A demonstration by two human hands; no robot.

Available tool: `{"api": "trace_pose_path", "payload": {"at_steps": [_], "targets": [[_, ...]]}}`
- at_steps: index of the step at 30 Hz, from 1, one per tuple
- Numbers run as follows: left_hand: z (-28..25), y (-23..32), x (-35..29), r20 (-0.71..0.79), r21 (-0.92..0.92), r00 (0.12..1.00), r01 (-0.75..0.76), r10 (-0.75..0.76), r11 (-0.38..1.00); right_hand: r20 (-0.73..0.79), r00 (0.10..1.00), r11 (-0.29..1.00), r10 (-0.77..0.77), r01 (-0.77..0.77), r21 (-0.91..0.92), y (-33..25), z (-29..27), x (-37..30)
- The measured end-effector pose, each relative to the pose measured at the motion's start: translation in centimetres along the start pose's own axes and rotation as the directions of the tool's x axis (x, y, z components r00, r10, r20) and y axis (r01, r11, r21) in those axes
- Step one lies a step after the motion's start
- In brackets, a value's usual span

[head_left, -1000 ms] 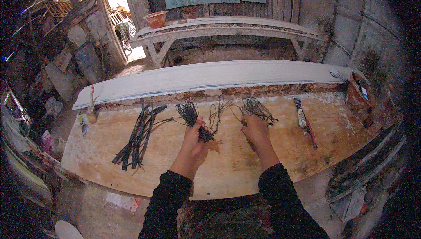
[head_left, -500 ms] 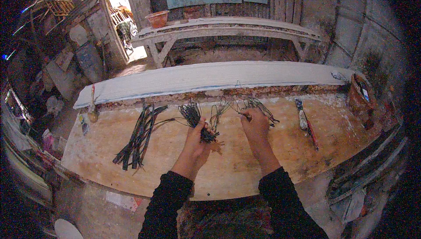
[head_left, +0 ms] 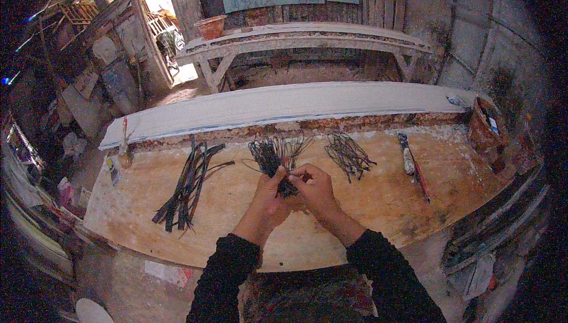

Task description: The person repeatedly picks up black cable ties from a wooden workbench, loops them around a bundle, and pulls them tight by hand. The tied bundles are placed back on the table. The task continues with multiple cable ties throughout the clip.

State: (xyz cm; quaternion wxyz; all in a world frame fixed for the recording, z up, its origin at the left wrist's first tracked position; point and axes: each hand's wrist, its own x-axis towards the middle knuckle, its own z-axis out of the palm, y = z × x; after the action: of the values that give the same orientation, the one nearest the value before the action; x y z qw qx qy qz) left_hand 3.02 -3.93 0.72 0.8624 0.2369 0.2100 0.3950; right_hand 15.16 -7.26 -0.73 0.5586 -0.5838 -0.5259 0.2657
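Over the middle of the wooden board (head_left: pixel 231 237), my left hand (head_left: pixel 266 200) is closed round a bundle of thin dark cord loops (head_left: pixel 267 152), whose looped ends fan out beyond my thumb. My right hand (head_left: pixel 316 190) meets it, its fingertips pinched against the bundle beside the left thumb, on what looks like a cord loop; the fingers partly hide it. To the right lies a loose pile of similar cord loops (head_left: pixel 349 156), which no hand touches. Flat black strips (head_left: pixel 186 187) lie crossed over one another left of my hands.
A brush (head_left: pixel 408 160) and a red-handled tool (head_left: pixel 421 182) lie on the right. A brown pot (head_left: pixel 486 126) stands at the far right corner. A long white ledge (head_left: pixel 284 103) runs behind the board. Farther back, a long bench (head_left: pixel 307 42) carries a clay-coloured bowl (head_left: pixel 210 27).
My right hand has moved left from the loose pile to the bundle, and a strand it pinched came along. My left hand still holds the bundle.
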Motion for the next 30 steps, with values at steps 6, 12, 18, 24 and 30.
{"api": "trace_pose_path", "payload": {"at_steps": [6,12,18,24,30], "targets": [[-4.4,-0.8,3.1,0.071,0.069,0.997,-0.013,0.008,0.998,0.002,1.0,1.0,-0.004,0.004,0.028,-0.8,-0.2,-0.4],[-3.0,-0.4,2.1,0.021,0.052,0.999,0.024,-0.025,0.998,0.045,0.999,1.0,-0.021,0.022,-0.009,-0.8,-0.3,-0.4],[-3.5,-0.3,2.5,-0.044,0.063,0.999,0.009,-0.006,0.998,-0.004,1.0,1.0,0.008,-0.008,-0.004,-1.7,-0.4,-0.4],[-3.0,-0.3,2.9,-0.061,-0.149,0.998,-0.028,0.019,0.988,-0.16,0.952,0.965,-0.261,0.263,-0.009,0.1,-1.2,0.4],[-4.3,-0.2,3.4,0.003,-0.06,1.0,0.003,-0.003,0.998,0.044,0.915,0.889,-0.402,0.401,-0.22,-2.8,-1.6,-0.4]]}}
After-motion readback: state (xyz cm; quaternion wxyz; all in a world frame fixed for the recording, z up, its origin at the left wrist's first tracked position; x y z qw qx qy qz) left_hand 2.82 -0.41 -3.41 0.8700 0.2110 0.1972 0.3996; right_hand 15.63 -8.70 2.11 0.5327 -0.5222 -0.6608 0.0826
